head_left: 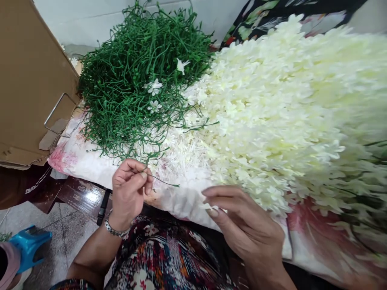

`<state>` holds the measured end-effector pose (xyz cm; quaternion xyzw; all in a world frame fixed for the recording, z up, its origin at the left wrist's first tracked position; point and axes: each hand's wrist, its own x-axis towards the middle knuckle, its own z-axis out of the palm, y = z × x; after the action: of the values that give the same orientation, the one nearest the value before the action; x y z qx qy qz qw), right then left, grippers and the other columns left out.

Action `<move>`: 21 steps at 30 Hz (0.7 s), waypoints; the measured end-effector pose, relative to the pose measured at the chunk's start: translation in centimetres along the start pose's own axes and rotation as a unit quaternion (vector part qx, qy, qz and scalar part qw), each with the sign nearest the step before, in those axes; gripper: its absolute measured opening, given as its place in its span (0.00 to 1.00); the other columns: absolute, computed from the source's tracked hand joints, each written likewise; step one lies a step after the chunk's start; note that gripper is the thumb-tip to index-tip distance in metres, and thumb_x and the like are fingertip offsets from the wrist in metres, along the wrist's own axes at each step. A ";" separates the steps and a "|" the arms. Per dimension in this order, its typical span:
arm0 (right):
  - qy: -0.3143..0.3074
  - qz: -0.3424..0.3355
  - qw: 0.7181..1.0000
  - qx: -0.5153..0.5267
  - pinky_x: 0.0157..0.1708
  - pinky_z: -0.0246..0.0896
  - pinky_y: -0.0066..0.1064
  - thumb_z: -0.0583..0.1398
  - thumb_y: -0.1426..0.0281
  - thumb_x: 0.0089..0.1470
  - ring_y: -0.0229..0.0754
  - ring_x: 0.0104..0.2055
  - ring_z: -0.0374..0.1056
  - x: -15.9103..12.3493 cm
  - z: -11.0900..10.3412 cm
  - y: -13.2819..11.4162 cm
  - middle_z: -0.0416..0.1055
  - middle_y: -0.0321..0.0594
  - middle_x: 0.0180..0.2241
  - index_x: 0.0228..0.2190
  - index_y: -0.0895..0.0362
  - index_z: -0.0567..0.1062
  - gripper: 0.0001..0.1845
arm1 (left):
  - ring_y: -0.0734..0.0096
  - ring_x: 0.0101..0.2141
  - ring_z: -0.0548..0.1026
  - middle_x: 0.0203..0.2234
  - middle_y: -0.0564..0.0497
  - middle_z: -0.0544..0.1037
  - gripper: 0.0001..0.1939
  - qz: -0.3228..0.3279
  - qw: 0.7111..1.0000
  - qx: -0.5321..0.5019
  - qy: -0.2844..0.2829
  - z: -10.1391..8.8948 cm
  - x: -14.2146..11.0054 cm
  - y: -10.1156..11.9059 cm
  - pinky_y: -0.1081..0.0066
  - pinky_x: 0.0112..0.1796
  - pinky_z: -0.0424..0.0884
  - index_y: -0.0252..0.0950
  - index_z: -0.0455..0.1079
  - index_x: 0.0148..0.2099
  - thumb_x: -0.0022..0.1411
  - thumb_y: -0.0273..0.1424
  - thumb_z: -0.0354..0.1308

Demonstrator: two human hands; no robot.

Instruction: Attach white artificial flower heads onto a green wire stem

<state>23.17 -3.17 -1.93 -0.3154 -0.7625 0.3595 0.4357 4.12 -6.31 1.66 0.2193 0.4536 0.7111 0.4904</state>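
My left hand (131, 185) pinches a thin green plastic stem (165, 182), whose tip points right toward my other hand. My right hand (244, 221) is closed, with a small white petal piece (215, 208) between thumb and fingers; part of it is hidden. The stem tip and the petal piece are apart. Beyond my left hand rises a big tangled heap of green stems (130, 76), with a few white blossoms (154, 87) lying on it. To the right spreads a large pile of cream-white artificial flowers (281, 100).
A floral cloth (99, 169) lies under both piles. At the left stands a cardboard box (33, 80) with a bent metal wire handle (54, 110) beside it. A blue plastic stool (30, 245) is on the tiled floor (63, 229). Dark floral fabric (260, 20) shows at the back.
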 end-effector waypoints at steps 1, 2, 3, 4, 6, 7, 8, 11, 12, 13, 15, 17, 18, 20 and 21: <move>-0.015 0.012 0.999 0.030 0.34 0.62 0.31 0.56 0.80 0.45 0.38 0.37 0.64 0.2 -0.1 -0.4 0.65 0.43 0.39 0.30 0.56 0.70 0.10 | 0.83 0.15 0.64 0.19 0.56 0.70 0.04 -0.034 0.999 -0.017 -0.007 0.5 -0.5 -0.9 0.81 0.15 0.59 0.34 0.62 0.27 0.46 0.21 0.54; -0.033 0.020 0.998 0.050 0.35 0.62 0.33 0.56 0.80 0.46 0.39 0.39 0.64 0.4 -0.1 -0.7 0.62 0.44 0.44 0.29 0.56 0.70 0.08 | 0.84 0.14 0.64 0.19 0.56 0.70 0.04 -0.060 0.998 -0.022 -0.015 0.9 -0.9 -1.8 0.81 0.15 0.59 0.33 0.62 0.26 0.46 0.21 0.55; -0.049 0.025 0.996 0.063 0.35 0.62 0.33 0.56 0.79 0.47 0.39 0.40 0.64 0.6 -0.1 -0.9 0.61 0.45 0.46 0.29 0.56 0.70 0.08 | 0.83 0.14 0.64 0.20 0.56 0.70 0.04 -0.089 0.995 -0.028 -0.021 1.3 -1.2 -2.6 0.81 0.15 0.60 0.33 0.62 0.26 0.46 0.22 0.55; -0.059 0.028 0.995 0.073 0.35 0.62 0.33 0.56 0.80 0.47 0.39 0.39 0.64 0.6 0.0 -1.0 0.63 0.44 0.44 0.30 0.56 0.70 0.08 | 0.83 0.14 0.65 0.19 0.55 0.70 0.04 -0.115 0.993 -0.032 -0.026 1.6 -1.5 -3.4 0.81 0.15 0.60 0.33 0.62 0.26 0.46 0.22 0.56; -0.071 0.028 0.994 0.074 0.32 0.63 0.31 0.55 0.80 0.47 0.37 0.36 0.65 0.5 0.0 -0.8 0.68 0.42 0.36 0.32 0.56 0.70 0.10 | 0.83 0.14 0.65 0.19 0.55 0.70 0.04 -0.149 0.987 -0.027 -0.045 1.9 -2.0 -4.5 0.81 0.15 0.60 0.32 0.62 0.26 0.46 0.23 0.56; -0.071 0.026 0.995 0.068 0.31 0.63 0.30 0.55 0.80 0.47 0.37 0.34 0.65 0.4 0.0 -0.7 0.69 0.40 0.32 0.32 0.56 0.69 0.11 | 0.83 0.14 0.65 0.18 0.55 0.70 0.04 -0.159 0.986 -0.019 -0.056 1.9 -2.2 -4.9 0.81 0.16 0.60 0.32 0.63 0.26 0.47 0.24 0.56; -0.071 0.025 0.995 0.058 0.30 0.63 0.29 0.55 0.80 0.47 0.36 0.33 0.65 0.2 -0.1 -0.5 0.69 0.39 0.29 0.33 0.56 0.69 0.11 | 0.83 0.14 0.65 0.18 0.55 0.70 0.04 -0.167 0.984 -0.004 -0.069 1.9 -2.3 -5.1 0.80 0.16 0.61 0.31 0.63 0.27 0.47 0.24 0.56; -0.068 0.033 0.997 0.018 0.30 0.62 0.28 0.55 0.80 0.47 0.35 0.32 0.65 -0.3 -0.6 -0.2 0.68 0.38 0.28 0.32 0.56 0.69 0.09 | 0.81 0.18 0.66 0.20 0.54 0.70 0.02 -0.155 0.979 0.084 -0.100 1.5 -2.3 -5.2 0.79 0.20 0.64 0.31 0.65 0.30 0.50 0.25 0.56; -0.069 0.039 0.997 0.008 0.30 0.62 0.28 0.55 0.80 0.47 0.35 0.32 0.65 -0.4 -0.8 -0.2 0.68 0.38 0.28 0.31 0.56 0.69 0.09 | 0.79 0.21 0.68 0.22 0.53 0.70 0.03 -0.130 0.976 0.130 -0.113 1.4 -2.3 -5.1 0.77 0.23 0.65 0.32 0.67 0.31 0.50 0.25 0.55; -0.071 0.044 0.996 0.001 0.29 0.61 0.27 0.55 0.80 0.47 0.35 0.31 0.65 -0.5 -1.0 -0.2 0.68 0.38 0.28 0.31 0.57 0.69 0.08 | 0.78 0.25 0.69 0.24 0.52 0.71 0.04 -0.096 0.971 0.177 -0.127 1.4 -2.3 -5.0 0.76 0.27 0.66 0.32 0.68 0.33 0.51 0.25 0.55; -0.082 0.053 0.995 -0.007 0.29 0.61 0.27 0.55 0.79 0.48 0.34 0.31 0.65 -0.6 -1.3 -0.3 0.68 0.38 0.28 0.30 0.57 0.68 0.07 | 0.75 0.31 0.69 0.28 0.50 0.72 0.05 -0.019 0.959 0.244 -0.146 1.3 -2.2 -4.7 0.74 0.34 0.65 0.33 0.70 0.34 0.53 0.26 0.54; -0.094 0.062 0.994 -0.008 0.30 0.61 0.26 0.54 0.79 0.48 0.34 0.31 0.65 -0.7 -1.3 -0.3 0.68 0.38 0.28 0.30 0.57 0.68 0.07 | 0.73 0.32 0.69 0.28 0.50 0.72 0.06 0.030 0.956 0.254 -0.147 1.5 -2.1 -4.6 0.73 0.36 0.64 0.33 0.70 0.33 0.55 0.27 0.53; -0.098 0.068 0.993 -0.007 0.30 0.61 0.26 0.54 0.79 0.48 0.34 0.31 0.64 -0.7 -1.2 -0.3 0.68 0.38 0.28 0.30 0.57 0.68 0.07 | 0.73 0.32 0.69 0.28 0.50 0.72 0.06 0.041 0.959 0.241 -0.140 1.6 -2.1 -4.6 0.72 0.36 0.64 0.34 0.70 0.33 0.56 0.27 0.52; -0.102 0.079 0.992 -0.005 0.30 0.61 0.26 0.54 0.78 0.49 0.34 0.31 0.64 -0.9 -0.9 -0.4 0.68 0.38 0.28 0.30 0.58 0.68 0.06 | 0.74 0.31 0.70 0.27 0.50 0.73 0.07 0.036 0.969 0.207 -0.129 1.7 -2.1 -4.8 0.72 0.35 0.64 0.34 0.71 0.33 0.57 0.27 0.51; -0.102 0.084 0.991 -0.004 0.30 0.61 0.26 0.54 0.78 0.49 0.34 0.31 0.64 -1.0 -0.8 -0.4 0.68 0.38 0.28 0.30 0.58 0.68 0.06 | 0.74 0.30 0.70 0.26 0.50 0.73 0.07 0.023 0.973 0.191 -0.127 1.8 -2.1 -4.9 0.73 0.34 0.65 0.35 0.71 0.33 0.57 0.28 0.51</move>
<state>24.23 -3.93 -1.76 -0.3421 -0.7752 0.4220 0.3226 8.84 -6.93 -1.41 0.4077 0.5095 0.5888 0.4769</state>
